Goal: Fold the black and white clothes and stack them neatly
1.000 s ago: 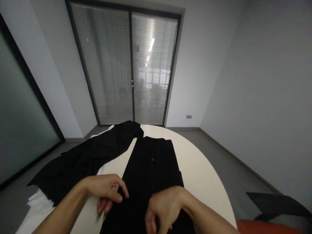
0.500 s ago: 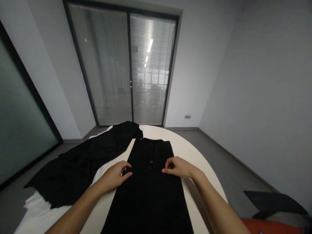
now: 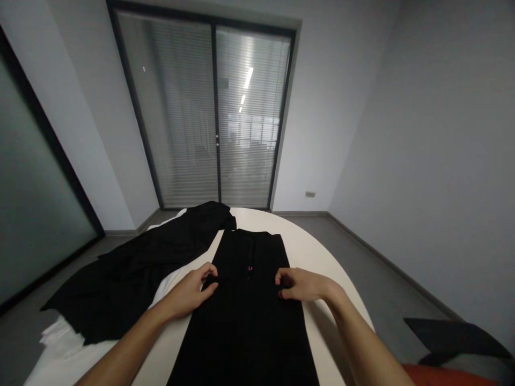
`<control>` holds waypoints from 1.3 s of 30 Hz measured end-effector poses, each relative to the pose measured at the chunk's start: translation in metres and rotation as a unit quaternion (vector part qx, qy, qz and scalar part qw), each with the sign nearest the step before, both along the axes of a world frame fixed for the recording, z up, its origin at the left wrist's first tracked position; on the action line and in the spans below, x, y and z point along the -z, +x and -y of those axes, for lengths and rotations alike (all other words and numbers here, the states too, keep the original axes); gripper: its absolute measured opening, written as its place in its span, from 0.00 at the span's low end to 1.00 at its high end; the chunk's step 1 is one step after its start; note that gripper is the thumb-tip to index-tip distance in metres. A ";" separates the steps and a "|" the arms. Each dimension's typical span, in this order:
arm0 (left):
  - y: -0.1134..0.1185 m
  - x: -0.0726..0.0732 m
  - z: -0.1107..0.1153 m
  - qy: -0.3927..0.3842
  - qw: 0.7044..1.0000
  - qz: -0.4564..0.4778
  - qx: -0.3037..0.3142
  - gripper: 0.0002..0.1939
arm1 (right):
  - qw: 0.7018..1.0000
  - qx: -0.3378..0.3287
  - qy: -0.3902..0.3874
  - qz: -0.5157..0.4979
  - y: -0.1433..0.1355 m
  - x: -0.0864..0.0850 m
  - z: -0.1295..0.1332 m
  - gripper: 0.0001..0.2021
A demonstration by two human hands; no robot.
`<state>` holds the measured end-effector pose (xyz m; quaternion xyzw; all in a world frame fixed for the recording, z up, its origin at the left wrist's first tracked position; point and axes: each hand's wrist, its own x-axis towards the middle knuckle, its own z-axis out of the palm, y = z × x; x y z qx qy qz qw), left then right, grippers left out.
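Note:
A black shirt (image 3: 249,316) lies lengthwise on the table, its sides narrow and straight, with the neck opening at the far end. Down its upper middle runs a front slit with a small pink mark (image 3: 250,268). My left hand (image 3: 197,287) rests at the shirt's left edge, thumb and bent fingers apart. Over the right edge is my right hand (image 3: 301,284), its thumb and curled fingers also apart, touching or just above the cloth. No cloth is visibly pinched in either hand.
Another black garment (image 3: 161,257) lies spread at the left over white cloth (image 3: 64,343). The round cream table (image 3: 309,246) curves away to the right. A chair with a dark back (image 3: 454,335) and red seat (image 3: 438,375) stands lower right. A glass door (image 3: 217,118) is ahead.
My right hand has shifted slightly right and toward me, and its thumb and fingers have spread apart. My left hand and the shirt have hardly moved.

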<state>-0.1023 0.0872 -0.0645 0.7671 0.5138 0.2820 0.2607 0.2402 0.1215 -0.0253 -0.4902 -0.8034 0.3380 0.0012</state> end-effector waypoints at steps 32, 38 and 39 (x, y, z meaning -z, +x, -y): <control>0.018 0.048 -0.073 0.077 0.983 0.040 -0.164 0.24 | 0.948 0.178 0.201 -0.170 0.011 0.065 -0.062 0.24; 0.014 0.034 -0.060 0.059 0.970 -0.039 -0.234 0.20 | 0.950 0.216 0.219 -0.058 0.013 0.055 -0.053 0.24; 0.014 0.031 -0.058 0.048 0.967 -0.063 -0.244 0.19 | 0.950 0.224 0.214 -0.041 0.013 0.053 -0.052 0.24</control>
